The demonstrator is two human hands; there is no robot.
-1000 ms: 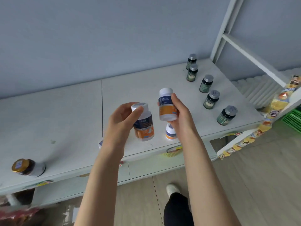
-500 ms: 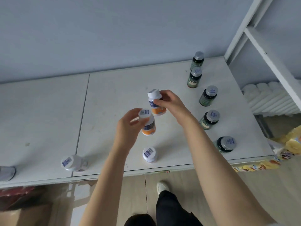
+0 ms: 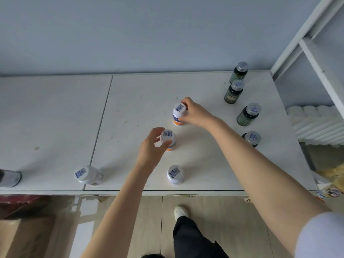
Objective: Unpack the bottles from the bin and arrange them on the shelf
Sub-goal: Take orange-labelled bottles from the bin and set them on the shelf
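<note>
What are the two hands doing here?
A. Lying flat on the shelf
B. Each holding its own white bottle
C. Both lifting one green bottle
B: the left hand grips the near white bottle and the right hand grips the far white bottle.

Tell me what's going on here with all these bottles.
A person is arranging bottles on a white shelf. The left hand grips the nearer white-capped bottle and the right hand grips the farther white-capped bottle. Both are upright and low over the shelf; whether they touch it is unclear. A third white bottle sits near the front edge, a fourth white bottle further left, and four dark green bottles line the right side.
</note>
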